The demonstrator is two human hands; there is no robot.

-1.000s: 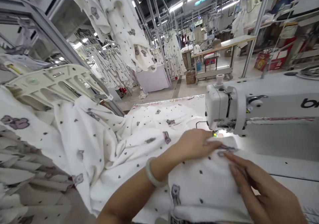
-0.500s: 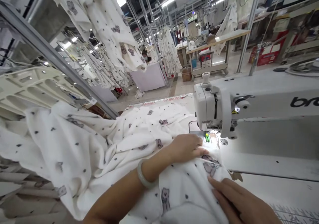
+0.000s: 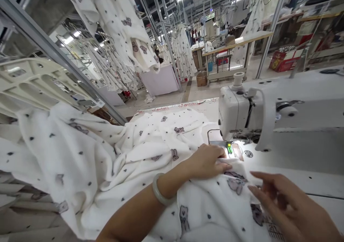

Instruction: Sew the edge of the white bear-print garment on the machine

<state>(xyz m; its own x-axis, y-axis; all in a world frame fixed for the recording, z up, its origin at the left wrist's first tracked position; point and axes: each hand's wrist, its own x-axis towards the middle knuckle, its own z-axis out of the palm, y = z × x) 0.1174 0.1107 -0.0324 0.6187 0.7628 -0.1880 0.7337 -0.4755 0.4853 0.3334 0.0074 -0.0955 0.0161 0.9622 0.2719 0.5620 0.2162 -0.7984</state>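
A white fabric printed with small grey bears and dots lies heaped across the counter, its near edge drawn up to the needle area of the white sewing machine and its far side spilling leftward over a cream plastic frame. The left hand, with a pale bangle on its wrist, lies palm down on the fabric just before the lit needle plate, fingers flat and pressing the cloth. The right hand is open with fingers spread, its fingertips at the folded edge of the fabric, gripping nothing. Beyond the machine, matching printed garments hang from overhead rails, and a long worktable stands farther back.
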